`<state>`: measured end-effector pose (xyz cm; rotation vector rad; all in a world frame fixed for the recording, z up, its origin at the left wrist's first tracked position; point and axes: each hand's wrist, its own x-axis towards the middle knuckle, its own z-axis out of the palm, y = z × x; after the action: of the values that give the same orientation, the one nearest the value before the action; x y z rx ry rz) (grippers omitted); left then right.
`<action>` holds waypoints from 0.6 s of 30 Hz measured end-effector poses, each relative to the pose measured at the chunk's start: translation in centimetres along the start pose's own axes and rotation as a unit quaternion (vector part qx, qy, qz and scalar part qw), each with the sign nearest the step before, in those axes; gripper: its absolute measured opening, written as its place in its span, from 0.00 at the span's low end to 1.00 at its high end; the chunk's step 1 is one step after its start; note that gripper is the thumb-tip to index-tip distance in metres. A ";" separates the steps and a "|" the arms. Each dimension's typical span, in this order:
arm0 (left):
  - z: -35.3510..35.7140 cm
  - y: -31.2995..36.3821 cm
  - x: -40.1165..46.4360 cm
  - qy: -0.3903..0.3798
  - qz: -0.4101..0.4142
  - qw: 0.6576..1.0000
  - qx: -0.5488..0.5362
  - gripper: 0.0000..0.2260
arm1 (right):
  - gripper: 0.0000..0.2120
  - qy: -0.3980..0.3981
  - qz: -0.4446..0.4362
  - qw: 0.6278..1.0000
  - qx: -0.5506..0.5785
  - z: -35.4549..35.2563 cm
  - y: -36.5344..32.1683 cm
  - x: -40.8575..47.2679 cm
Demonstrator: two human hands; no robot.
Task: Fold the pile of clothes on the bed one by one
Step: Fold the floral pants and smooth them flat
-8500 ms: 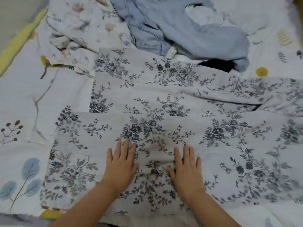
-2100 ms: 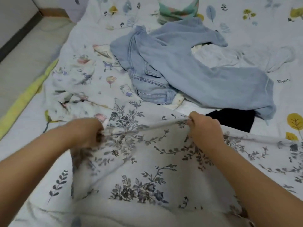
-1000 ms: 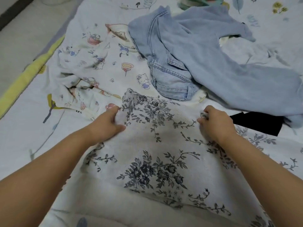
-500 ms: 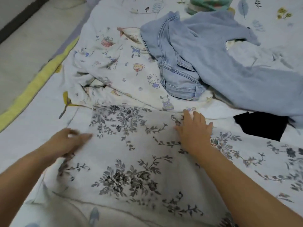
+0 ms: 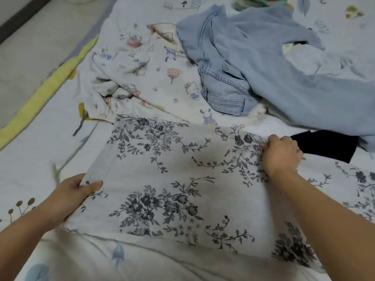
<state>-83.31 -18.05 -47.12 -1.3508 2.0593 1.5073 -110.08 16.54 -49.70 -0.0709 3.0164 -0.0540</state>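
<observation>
A white garment with a grey flower print (image 5: 172, 179) lies spread on the bed in front of me, partly folded. My left hand (image 5: 71, 193) grips its left edge, thumb on top of the cloth. My right hand (image 5: 282, 155) pinches a bunch of the same cloth at its far right part. Beyond it lie a white cartoon-print garment (image 5: 142, 78), light blue jeans (image 5: 274, 74) and a black piece of clothing (image 5: 324, 147), all loose and unfolded.
The bed sheet (image 5: 40, 155) is white with leaf prints and has a yellow border (image 5: 46, 92) at the left, with the floor (image 5: 30, 47) beyond it. A green folded item (image 5: 257, 2) sits at the far top edge.
The top edge of the flowered garment was carried away from me and laid flat. My left hand then slid back to the left edge and my right hand moved right and pinched the cloth.
</observation>
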 end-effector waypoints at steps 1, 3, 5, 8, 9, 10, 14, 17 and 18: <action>0.2 -0.2 0.0 0.011 0.000 1.000 0.015 0.06 | 0.12 0.018 -0.013 1.000 0.001 0.1 -0.2 -0.4; 0.4 -0.4 -0.1 0.007 -0.002 0.999 0.038 0.07 | 0.11 0.062 -0.077 0.995 -0.006 0.4 0.1 -1.4; 0.3 -0.6 -0.5 -0.041 -0.012 0.998 0.041 0.16 | 0.11 0.056 -0.097 0.993 -0.041 0.4 1.2 -1.0; -0.5 -1.8 -0.3 -0.100 -0.040 0.994 -0.004 0.42 | 0.16 -0.003 0.093 0.996 0.013 -0.5 1.8 1.3; -0.6 -2.2 -0.2 -0.107 -0.042 0.993 -0.020 0.46 | 0.20 -0.002 0.123 0.991 0.048 -1.1 1.1 1.2; -0.7 -2.4 -0.2 -0.111 -0.044 0.992 -0.029 0.46 | 0.24 0.024 0.098 0.993 0.069 -1.2 0.1 0.4; -0.3 -1.4 -1.3 -0.113 -0.051 0.991 -0.059 0.32 | 0.29 0.030 -0.184 0.982 0.033 1.0 -3.8 -7.3; -0.2 -0.9 -1.8 -0.118 -0.049 0.990 -0.061 0.20 | 0.34 -0.153 -0.226 0.961 -0.042 4.9 -3.2 -9.3; -0.1 -0.6 -2.1 -0.113 -0.053 0.990 -0.066 0.14 | 0.32 -0.178 -0.211 0.960 -0.046 5.4 -3.0 -8.9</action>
<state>-81.71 -17.03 -46.03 -1.2458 1.7520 1.6889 -100.43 13.80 -53.81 -0.6570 2.5899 0.0544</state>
